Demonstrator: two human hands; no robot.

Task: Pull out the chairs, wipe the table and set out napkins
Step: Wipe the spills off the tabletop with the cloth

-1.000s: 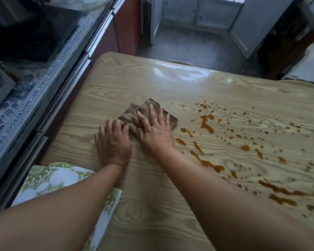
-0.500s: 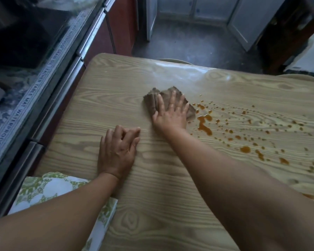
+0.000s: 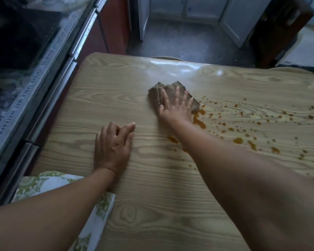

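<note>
A wood-grain table (image 3: pixel 134 205) fills the view. My right hand (image 3: pixel 174 107) lies flat with spread fingers on a crumpled brown cloth (image 3: pixel 157 89) near the table's middle, pressing it down. Just right of the cloth, brown liquid spills and drops (image 3: pixel 199 120) scatter across the right half of the table. My left hand (image 3: pixel 112 147) rests palm down on bare wood to the left and nearer me, holding nothing. A green-and-white patterned napkin (image 3: pixel 49 183) lies at the near left corner, partly under my left forearm.
A counter with a printed waterproof mat (image 3: pixel 16 109) and metal-edged drawers runs along the table's left side. Beyond the far edge a rounded chair back (image 3: pixel 168 58) shows, then a grey floor, white cabinet doors (image 3: pixel 237 20) and dark furniture (image 3: pixel 279 31) at the back right.
My right hand has pushed the cloth away from me and to the right, up to the spill's edge. My left hand let go of the cloth and stays flat on the table.
</note>
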